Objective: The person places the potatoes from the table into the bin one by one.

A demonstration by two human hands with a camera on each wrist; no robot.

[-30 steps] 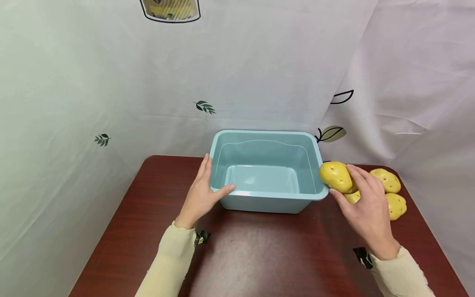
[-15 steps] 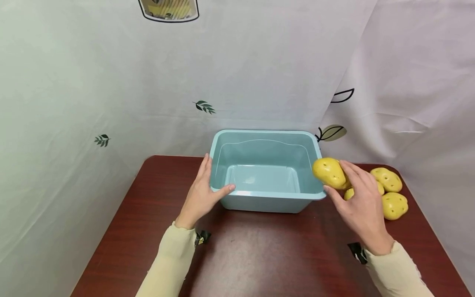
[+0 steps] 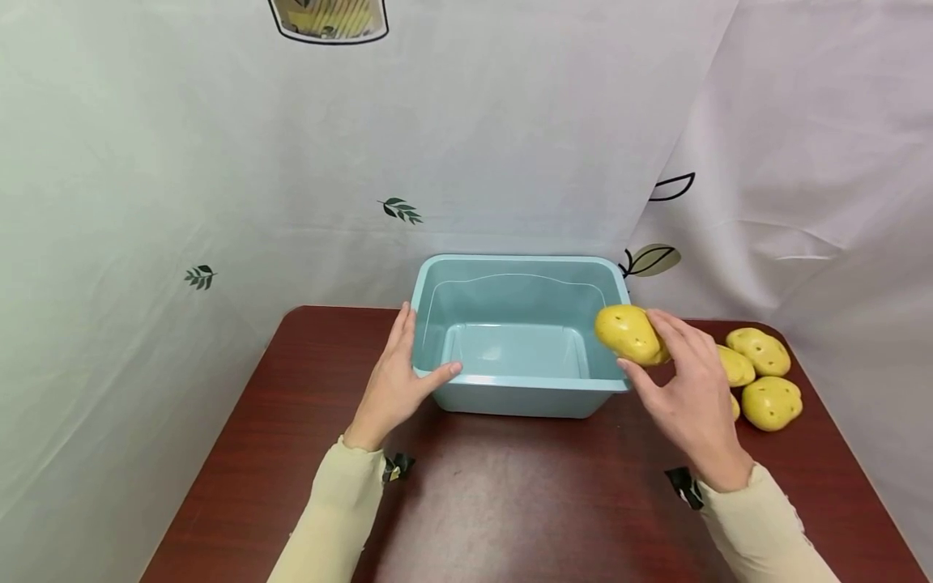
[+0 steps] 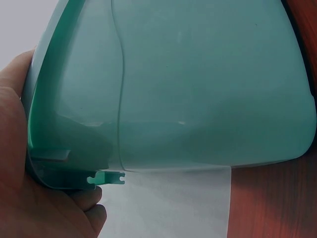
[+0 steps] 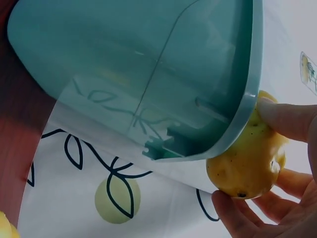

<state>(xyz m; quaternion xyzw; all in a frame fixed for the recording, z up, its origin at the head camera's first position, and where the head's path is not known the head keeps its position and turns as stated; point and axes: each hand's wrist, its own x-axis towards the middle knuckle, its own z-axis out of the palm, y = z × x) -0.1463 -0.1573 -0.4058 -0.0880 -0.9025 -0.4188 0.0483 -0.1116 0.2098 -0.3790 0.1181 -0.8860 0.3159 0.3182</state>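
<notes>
In the head view a light blue plastic basin [image 3: 513, 399] stands on the table, its inside bare. My left hand [image 3: 391, 387] holds its near left corner, thumb over the front rim and fingers along the left side. The left wrist view shows fingertips [image 4: 94, 210] curled beneath the rim. With fingers and thumb, my right hand [image 3: 688, 393] grips a yellow potato [image 3: 628, 334] above the basin's right rim. From the right wrist view, the potato [image 5: 247, 166] appears just beyond the basin's rim [image 5: 245, 106]; contact between them cannot be told.
Several more potatoes [image 3: 760, 352] lie on the dark red-brown table [image 3: 510, 494] to the right, partly behind my right hand. A white printed cloth [image 3: 510, 146] hangs behind the table and along its sides.
My right hand has carried the potato leftward and slightly up, from beside the basin to over its right rim. More of the other potatoes now show. My left hand and the basin stay put.
</notes>
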